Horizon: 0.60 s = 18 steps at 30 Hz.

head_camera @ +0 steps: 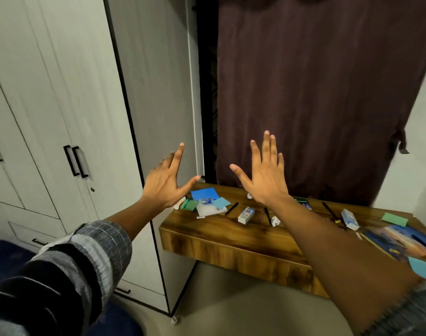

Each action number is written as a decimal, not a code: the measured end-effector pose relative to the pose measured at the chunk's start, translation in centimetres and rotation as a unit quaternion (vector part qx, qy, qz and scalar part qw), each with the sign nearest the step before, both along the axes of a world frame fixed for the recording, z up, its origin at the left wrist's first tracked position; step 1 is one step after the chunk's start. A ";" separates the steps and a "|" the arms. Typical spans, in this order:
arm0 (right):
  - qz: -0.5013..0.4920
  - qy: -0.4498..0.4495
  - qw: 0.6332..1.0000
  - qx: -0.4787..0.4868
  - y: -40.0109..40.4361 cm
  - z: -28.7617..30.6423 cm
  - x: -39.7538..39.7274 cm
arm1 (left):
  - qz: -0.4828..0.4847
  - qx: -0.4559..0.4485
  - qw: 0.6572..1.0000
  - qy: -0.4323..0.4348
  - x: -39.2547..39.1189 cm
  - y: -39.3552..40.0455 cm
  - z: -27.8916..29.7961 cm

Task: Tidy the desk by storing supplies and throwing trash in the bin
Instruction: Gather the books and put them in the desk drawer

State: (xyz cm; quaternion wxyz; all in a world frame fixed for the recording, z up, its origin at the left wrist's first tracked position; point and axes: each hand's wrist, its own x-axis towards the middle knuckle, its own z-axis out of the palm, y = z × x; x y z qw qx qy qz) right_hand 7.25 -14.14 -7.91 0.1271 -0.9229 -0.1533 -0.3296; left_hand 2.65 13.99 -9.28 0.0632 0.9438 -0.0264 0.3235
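— Two hands raised above the desk [231, 241], backs toward the camera. Left hand [164, 183] out over the desk's left end, fingers straight and spread, thumb [191, 183] stuck out to the right. Holding nothing.

— And the right hand [265, 175]?

— Same again: fingers straight and fanned, thumb angled left, nothing in it, nothing touched. Raised in front of the dark brown curtain [316, 93].

— Supplies on the wood?

— Scattered along the top. At the left end a white glue stick [179, 204], just beside a green sticky pad [190, 205]. Right of those, a blue sheet [204, 193], a lighter blue note [221, 202] and a white printed card [209, 209], overlapping in one heap. Then a black pen [232, 208], lying diagonal, and near it a small white box [246, 215].

— Any trash?

— Two crumpled paper balls: one [249, 195] near the back edge, just under the right palm in this view; another [275, 221] close to the right forearm, beside a second dark pen [267, 215].

— Farther right?

— Another pen [329, 210], a pale blue box [349, 219], a green pad [395, 219] near the far corner, and glossy books [398, 241] at the right edge, partly cut off.

— Bin?

— Not told from this view. White wardrobe [61, 105] with black handles standing to the left of the desk.
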 end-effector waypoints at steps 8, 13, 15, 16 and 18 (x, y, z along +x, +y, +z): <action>0.056 0.055 0.996 -0.030 10.3 -3.8 9.4 | -0.024 -0.029 0.997 0.061 7.8 8.9 -7.1; 0.069 0.096 0.993 -0.026 14.5 -6.2 14.3 | -0.014 -0.025 0.996 0.084 12.7 13.9 -9.2; 0.062 0.113 0.991 -0.026 15.6 -7.1 16.2 | -0.009 -0.037 0.995 0.096 14.8 15.2 -9.8; 0.060 0.121 0.990 -0.030 16.0 -7.5 17.2 | -0.008 -0.043 0.993 0.105 15.8 15.7 -10.3; 0.056 0.133 0.989 -0.035 16.6 -8.4 18.8 | -0.011 -0.042 0.991 0.124 17.5 16.1 -11.3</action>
